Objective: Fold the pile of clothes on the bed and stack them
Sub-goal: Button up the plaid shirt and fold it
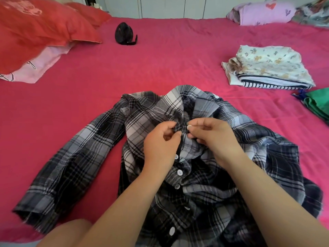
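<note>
A black, grey and white plaid shirt (99, 154) lies front up on the pink bed (160, 68), collar away from me, its left sleeve stretched toward the near left. My left hand (160, 143) pinches the button placket just below the collar. My right hand (211, 134) pinches the opposite edge of the placket, with a white button at its fingertips. Several white buttons run down the front below my hands. At the right a folded stack (268, 68) holds a floral garment on top of a striped one.
Red pillows (41, 31) lie at the far left. A small black fan (124, 33) stands near the bed's far middle. Green fabric (318, 106) shows at the right edge. Lilac and patterned clothes (263, 12) sit at the far right corner.
</note>
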`<state>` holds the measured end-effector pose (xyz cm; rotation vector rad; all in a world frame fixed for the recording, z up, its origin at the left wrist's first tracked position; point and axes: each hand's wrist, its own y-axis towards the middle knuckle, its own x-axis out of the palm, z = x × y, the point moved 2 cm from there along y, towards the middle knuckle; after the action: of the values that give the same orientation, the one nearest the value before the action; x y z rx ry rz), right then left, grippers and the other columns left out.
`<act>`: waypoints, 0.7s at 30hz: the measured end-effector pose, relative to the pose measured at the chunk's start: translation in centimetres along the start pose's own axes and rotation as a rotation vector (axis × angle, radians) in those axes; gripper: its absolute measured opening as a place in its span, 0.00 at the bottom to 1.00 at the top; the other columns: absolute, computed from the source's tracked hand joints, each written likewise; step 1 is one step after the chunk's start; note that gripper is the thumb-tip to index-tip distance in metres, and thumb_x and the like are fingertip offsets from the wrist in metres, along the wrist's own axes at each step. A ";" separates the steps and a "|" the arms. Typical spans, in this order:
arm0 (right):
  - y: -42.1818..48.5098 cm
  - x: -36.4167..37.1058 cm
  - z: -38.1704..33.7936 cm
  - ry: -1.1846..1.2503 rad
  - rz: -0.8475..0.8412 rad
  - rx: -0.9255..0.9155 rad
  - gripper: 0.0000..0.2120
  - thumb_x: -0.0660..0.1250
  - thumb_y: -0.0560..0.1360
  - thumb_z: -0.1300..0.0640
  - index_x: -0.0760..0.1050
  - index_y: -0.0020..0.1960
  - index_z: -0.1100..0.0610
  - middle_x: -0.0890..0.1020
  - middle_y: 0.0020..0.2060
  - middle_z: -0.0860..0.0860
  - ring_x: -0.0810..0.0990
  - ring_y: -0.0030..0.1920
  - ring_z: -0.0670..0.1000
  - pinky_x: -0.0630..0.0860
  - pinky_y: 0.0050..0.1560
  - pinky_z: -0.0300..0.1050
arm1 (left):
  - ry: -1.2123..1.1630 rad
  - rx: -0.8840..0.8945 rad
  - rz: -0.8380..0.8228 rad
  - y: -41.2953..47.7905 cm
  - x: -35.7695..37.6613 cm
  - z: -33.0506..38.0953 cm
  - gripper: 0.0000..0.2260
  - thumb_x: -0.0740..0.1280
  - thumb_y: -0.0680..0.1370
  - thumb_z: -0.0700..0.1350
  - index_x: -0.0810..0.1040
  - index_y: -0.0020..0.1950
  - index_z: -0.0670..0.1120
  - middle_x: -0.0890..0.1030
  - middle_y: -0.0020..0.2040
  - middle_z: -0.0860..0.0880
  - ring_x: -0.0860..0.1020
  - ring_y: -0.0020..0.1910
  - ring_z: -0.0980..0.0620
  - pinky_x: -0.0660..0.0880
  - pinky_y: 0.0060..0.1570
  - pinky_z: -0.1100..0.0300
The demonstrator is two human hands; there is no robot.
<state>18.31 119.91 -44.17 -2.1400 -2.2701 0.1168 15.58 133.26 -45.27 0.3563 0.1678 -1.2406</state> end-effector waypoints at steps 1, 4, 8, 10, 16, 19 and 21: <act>-0.1 0.1 -0.1 -0.030 -0.002 -0.028 0.06 0.69 0.72 0.66 0.79 0.41 0.56 0.81 0.30 0.49 0.80 0.31 0.40 0.72 0.30 0.28 | 0.007 0.012 -0.001 0.0 0.0 0.0 0.09 0.70 0.74 0.42 0.76 0.50 0.54 0.74 0.37 0.60 0.72 0.38 0.75 0.66 0.36 0.81; -0.3 0.2 -0.2 -0.105 0.013 -0.107 0.09 0.70 0.71 0.66 0.79 0.41 0.52 0.81 0.31 0.47 0.80 0.32 0.39 0.74 0.34 0.29 | 0.013 0.036 0.012 0.1 -0.2 0.0 0.10 0.69 0.74 0.41 0.74 0.49 0.56 0.74 0.37 0.60 0.72 0.38 0.73 0.67 0.37 0.80; -0.3 0.4 -0.3 -0.545 0.159 -0.298 0.10 0.70 0.70 0.62 0.76 0.39 0.47 0.79 0.31 0.41 0.77 0.32 0.38 0.71 0.39 0.25 | 0.078 0.098 0.023 -0.1 -0.2 0.1 0.09 0.68 0.74 0.42 0.79 0.53 0.50 0.76 0.39 0.58 0.73 0.38 0.65 0.67 0.38 0.78; -0.5 0.8 -0.2 -0.686 0.182 -0.355 0.09 0.69 0.70 0.62 0.77 0.42 0.48 0.78 0.31 0.40 0.77 0.34 0.40 0.68 0.39 0.27 | 0.095 0.134 0.024 -0.2 -0.2 0.2 0.09 0.68 0.74 0.42 0.79 0.54 0.50 0.75 0.39 0.57 0.73 0.38 0.66 0.67 0.38 0.78; -0.5 1.4 0.1 -0.714 0.178 -0.421 0.08 0.69 0.69 0.62 0.77 0.45 0.51 0.77 0.31 0.40 0.77 0.34 0.40 0.70 0.43 0.32 | 0.216 0.143 -0.021 -0.1 0.1 0.0 0.05 0.66 0.75 0.39 0.80 0.48 0.47 0.75 0.35 0.51 0.71 0.35 0.56 0.67 0.36 0.65; -0.5 1.3 0.0 -0.625 0.159 -0.428 0.13 0.70 0.69 0.62 0.70 0.45 0.48 0.77 0.30 0.39 0.77 0.33 0.38 0.71 0.41 0.28 | 0.170 0.098 -0.028 0.0 0.0 0.0 0.06 0.65 0.75 0.39 0.81 0.47 0.45 0.78 0.38 0.47 0.73 0.37 0.55 0.67 0.36 0.64; -0.7 1.3 -0.1 -0.652 0.148 -0.463 0.15 0.70 0.69 0.62 0.68 0.46 0.47 0.77 0.31 0.39 0.78 0.34 0.39 0.74 0.42 0.33 | 0.169 0.094 -0.050 0.0 -0.1 0.1 0.06 0.65 0.75 0.40 0.81 0.47 0.44 0.80 0.39 0.47 0.75 0.39 0.53 0.68 0.38 0.64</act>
<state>17.51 121.21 -44.07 -2.8461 -2.6662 0.3752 15.59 133.29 -45.13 0.5416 0.2655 -1.2706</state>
